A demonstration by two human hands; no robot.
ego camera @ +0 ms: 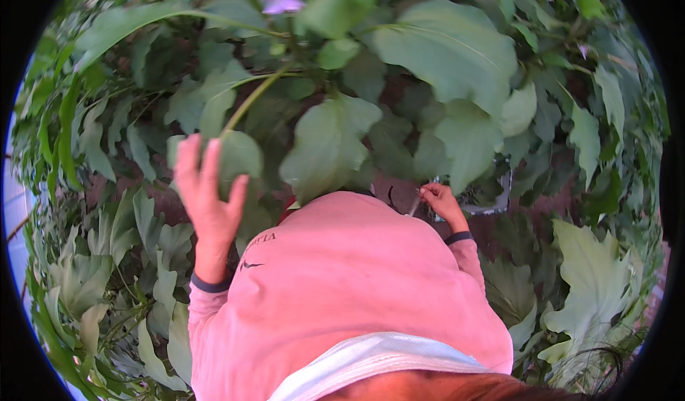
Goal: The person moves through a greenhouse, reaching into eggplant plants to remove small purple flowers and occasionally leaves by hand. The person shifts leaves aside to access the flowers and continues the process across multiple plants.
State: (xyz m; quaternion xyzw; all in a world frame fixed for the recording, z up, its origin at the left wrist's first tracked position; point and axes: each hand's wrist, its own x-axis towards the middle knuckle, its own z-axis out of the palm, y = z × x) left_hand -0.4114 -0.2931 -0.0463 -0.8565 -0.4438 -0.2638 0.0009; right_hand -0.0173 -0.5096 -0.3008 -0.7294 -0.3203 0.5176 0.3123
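Note:
My left hand [210, 192] is raised among eggplant plants, its fingers apart. It is against or just in front of a broad green leaf [242, 157]; I cannot tell if it touches. A pale green stem [256, 101] rises from behind that leaf. Lower down, to the right of my body, my right hand [440, 200] pinches a thin, pale object [415, 205]. It is too small and partly hidden to name. Straight ahead hangs a large lobed eggplant leaf [332, 147], and a purple flower [279, 2] shows above it, blurred.
Beside my right hand, a container with a pale grey rim [504, 189] is partly hidden by leaves. Dense foliage [85, 278] stands on both sides and behind me. Brown soil [160, 195] shows between the rows. A large leaf [460, 53] overhangs at the upper right.

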